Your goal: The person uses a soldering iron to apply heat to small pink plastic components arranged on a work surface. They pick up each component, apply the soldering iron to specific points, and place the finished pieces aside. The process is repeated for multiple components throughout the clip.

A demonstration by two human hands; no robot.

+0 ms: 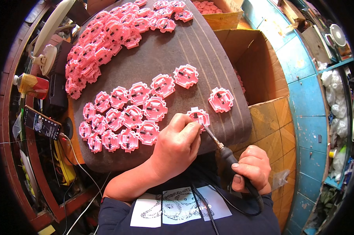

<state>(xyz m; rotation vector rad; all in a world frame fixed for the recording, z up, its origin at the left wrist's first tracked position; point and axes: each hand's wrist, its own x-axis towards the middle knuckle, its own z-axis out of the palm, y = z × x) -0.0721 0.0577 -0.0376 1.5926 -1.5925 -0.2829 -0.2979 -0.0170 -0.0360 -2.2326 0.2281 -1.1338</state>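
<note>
My right hand [253,166] is wrapped round the black handle of a soldering iron [228,156]. The iron's metal tip reaches into a pink plastic housing [201,114] with a small black part inside, lying near the front right of the dark board. Close against that housing, my left hand [178,141] is closed in a pinch; what its fingers hold is hidden. Left of it, several similar pink housings [139,94] lie open side up in rows. A single pink housing [221,99] lies apart, to the right.
A large heap of pink housings [102,37] covers the board's [177,47] far left. Cardboard boxes [255,55] stand beyond its right edge. At the left are a phone [41,123] on a cable, a bottle [32,85] and a white fan-like device [47,59]. Blue cabinets [310,129] line the right.
</note>
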